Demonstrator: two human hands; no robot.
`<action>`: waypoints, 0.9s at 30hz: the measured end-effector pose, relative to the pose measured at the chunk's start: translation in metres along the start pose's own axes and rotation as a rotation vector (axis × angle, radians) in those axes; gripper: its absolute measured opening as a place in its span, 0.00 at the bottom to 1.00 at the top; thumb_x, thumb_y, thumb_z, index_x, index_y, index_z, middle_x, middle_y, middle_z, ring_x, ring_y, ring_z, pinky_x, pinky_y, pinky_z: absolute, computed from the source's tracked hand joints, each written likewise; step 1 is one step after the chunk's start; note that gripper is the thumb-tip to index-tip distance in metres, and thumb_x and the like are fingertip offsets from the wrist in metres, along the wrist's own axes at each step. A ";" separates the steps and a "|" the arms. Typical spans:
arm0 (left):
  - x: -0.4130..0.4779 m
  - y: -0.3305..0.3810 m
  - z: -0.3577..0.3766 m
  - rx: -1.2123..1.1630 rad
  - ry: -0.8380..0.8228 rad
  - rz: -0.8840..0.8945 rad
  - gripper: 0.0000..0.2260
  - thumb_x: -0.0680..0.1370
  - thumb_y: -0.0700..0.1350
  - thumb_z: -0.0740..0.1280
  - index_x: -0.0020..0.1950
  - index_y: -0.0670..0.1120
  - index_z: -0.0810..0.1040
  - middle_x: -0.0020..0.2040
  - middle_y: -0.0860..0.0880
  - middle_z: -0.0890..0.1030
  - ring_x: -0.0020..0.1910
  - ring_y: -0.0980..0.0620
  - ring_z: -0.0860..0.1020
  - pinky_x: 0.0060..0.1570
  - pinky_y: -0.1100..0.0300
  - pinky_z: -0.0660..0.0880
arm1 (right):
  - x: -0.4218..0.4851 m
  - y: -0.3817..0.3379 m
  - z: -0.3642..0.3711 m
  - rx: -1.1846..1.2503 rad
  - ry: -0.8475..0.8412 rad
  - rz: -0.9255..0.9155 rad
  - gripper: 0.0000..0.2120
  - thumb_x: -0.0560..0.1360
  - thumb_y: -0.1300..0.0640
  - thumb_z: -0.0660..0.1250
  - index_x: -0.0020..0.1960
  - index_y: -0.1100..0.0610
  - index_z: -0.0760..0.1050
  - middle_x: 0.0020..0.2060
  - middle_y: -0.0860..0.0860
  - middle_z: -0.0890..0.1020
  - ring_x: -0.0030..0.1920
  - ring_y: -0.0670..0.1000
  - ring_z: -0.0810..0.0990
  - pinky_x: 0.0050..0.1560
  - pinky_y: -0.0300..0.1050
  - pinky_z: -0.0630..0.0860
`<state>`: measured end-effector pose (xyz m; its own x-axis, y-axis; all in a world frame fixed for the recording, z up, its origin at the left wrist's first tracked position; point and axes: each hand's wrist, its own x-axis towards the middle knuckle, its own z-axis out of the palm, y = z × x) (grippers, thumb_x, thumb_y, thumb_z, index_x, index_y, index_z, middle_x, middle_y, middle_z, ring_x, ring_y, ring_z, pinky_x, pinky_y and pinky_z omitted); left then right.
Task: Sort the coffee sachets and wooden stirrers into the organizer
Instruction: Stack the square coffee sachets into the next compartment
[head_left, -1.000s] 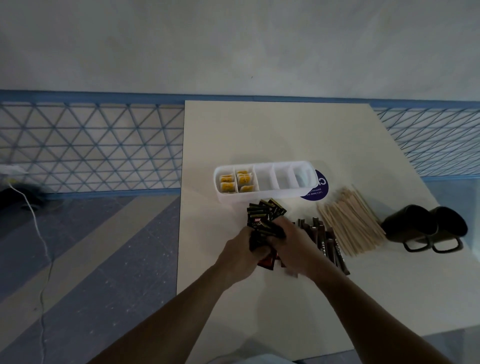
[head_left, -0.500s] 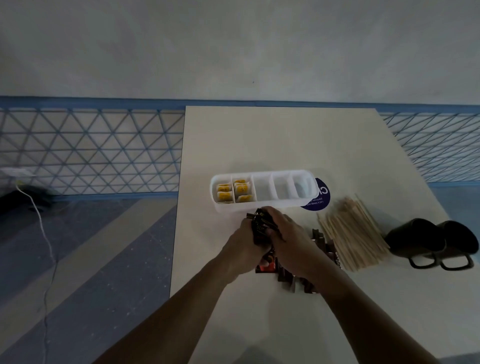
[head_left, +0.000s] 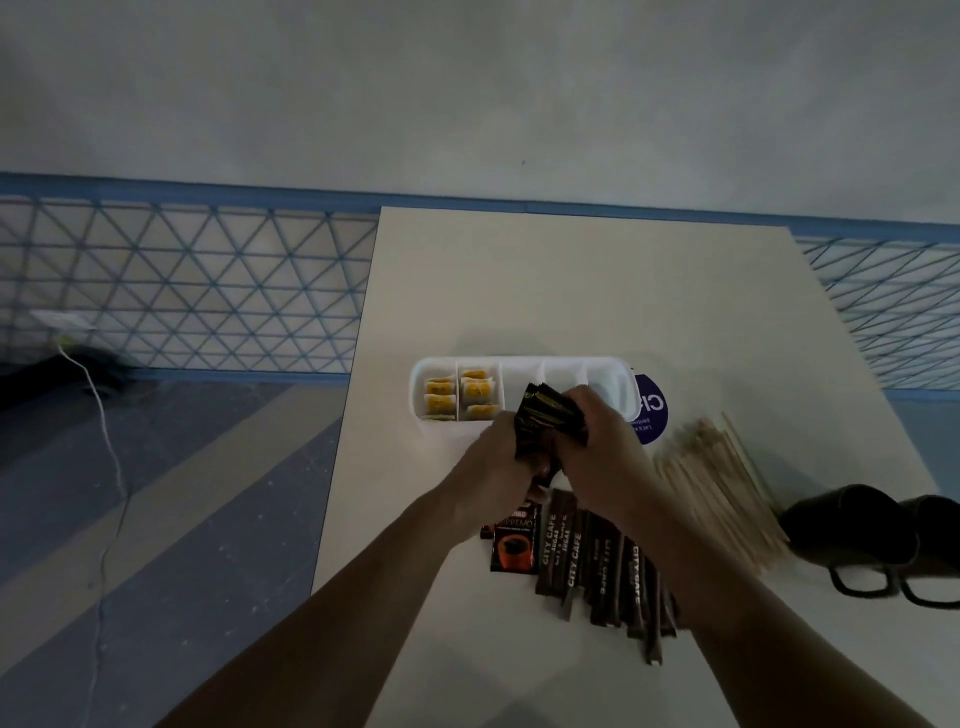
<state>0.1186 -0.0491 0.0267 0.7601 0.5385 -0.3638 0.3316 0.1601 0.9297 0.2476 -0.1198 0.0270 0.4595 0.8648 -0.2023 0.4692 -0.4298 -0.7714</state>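
Note:
A white organizer (head_left: 524, 362) with several compartments stands on the table; its two left compartments hold yellow sachets (head_left: 460, 395). My left hand (head_left: 493, 467) and my right hand (head_left: 605, 452) together grip a bundle of black coffee sachets (head_left: 545, 415) just at the organizer's front wall, over its middle compartments. Brown stick sachets (head_left: 597, 561) and a red-black sachet (head_left: 514, 543) lie on the table below my hands. A pile of wooden stirrers (head_left: 722, 488) lies to the right.
Two dark mugs (head_left: 872, 535) lie at the table's right edge. A purple round sticker (head_left: 652, 415) shows beside the organizer's right end. The pale table (head_left: 571, 291) ends at the left, above a blue striped floor with a white cable (head_left: 104, 447).
Both hands have lifted the bundle of black sachets from the loose pile and carried it forward to the organizer's front wall. The brown sticks stay behind on the table.

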 end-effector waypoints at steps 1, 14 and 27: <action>0.004 0.000 -0.002 0.018 0.001 -0.015 0.08 0.81 0.36 0.62 0.54 0.46 0.77 0.48 0.41 0.81 0.44 0.47 0.82 0.48 0.46 0.82 | 0.005 0.000 -0.004 -0.027 0.002 -0.001 0.10 0.78 0.66 0.63 0.51 0.51 0.72 0.36 0.50 0.80 0.28 0.42 0.76 0.24 0.33 0.69; 0.057 0.017 -0.054 0.798 0.281 -0.036 0.47 0.66 0.60 0.77 0.78 0.47 0.57 0.73 0.41 0.62 0.72 0.39 0.60 0.69 0.46 0.63 | 0.083 -0.017 -0.027 -0.286 -0.050 -0.038 0.15 0.73 0.65 0.64 0.56 0.51 0.74 0.45 0.51 0.82 0.45 0.54 0.80 0.42 0.52 0.81; 0.083 -0.014 -0.059 1.052 0.204 -0.125 0.44 0.68 0.63 0.73 0.77 0.48 0.58 0.77 0.44 0.59 0.76 0.37 0.53 0.74 0.39 0.52 | 0.117 -0.013 -0.004 -0.472 -0.217 0.002 0.15 0.72 0.63 0.63 0.57 0.54 0.72 0.44 0.54 0.78 0.45 0.56 0.76 0.39 0.45 0.72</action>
<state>0.1442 0.0425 -0.0134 0.6120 0.7112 -0.3459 0.7886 -0.5154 0.3355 0.2979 -0.0138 0.0157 0.3177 0.8762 -0.3623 0.7805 -0.4586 -0.4248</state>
